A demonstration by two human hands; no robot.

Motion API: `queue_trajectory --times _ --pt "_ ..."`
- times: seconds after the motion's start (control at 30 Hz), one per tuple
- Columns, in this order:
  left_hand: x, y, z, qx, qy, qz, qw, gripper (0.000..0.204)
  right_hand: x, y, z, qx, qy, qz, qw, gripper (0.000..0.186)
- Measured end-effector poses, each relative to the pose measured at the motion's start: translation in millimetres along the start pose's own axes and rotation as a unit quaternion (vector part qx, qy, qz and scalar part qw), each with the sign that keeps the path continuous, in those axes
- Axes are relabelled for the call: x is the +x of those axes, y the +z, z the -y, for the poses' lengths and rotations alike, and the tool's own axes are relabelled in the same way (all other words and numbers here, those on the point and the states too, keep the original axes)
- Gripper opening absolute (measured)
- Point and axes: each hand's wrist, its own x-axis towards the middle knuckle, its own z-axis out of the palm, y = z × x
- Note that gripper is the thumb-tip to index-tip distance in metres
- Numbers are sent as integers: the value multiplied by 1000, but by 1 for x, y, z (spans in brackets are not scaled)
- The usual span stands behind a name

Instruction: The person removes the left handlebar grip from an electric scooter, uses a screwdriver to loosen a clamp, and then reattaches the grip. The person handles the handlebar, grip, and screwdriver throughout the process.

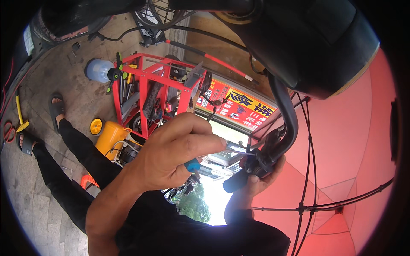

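Observation:
My left hand (175, 149) is closed around a teal-handled tool (193, 165), most of which the palm and fingers hide. A thin metal shaft (240, 151) runs from its fingertips to the dark clamp (256, 158) at the end of a black handlebar (289, 123); whether it belongs to the teal handle I cannot tell. On the far side, my right hand (267, 181) is wrapped around the handlebar end, with the thumb against the clamp. A short dark cylindrical grip (235, 182) sticks out beside that thumb.
A large black vehicle part (307, 42) hangs overhead at the right. Under it stands a red metal frame cart (144, 77) with tools, near a yellow tank (113, 138). A blue water bottle (99, 70) and yellow hammer (20, 115) are at left; a red canopy (341, 141) spans the right.

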Motion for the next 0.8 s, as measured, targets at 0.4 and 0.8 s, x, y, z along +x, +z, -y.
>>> queue_trajectory --times 0.4,0.8 --pt "-2 -7 5 -5 -2 51 999 31 -1 0 0 -5 2 18 1000 87" --pt "-10 4 -11 -22 -143 -12 989 25 -7 -16 -8 -48 -22 62 997 80"
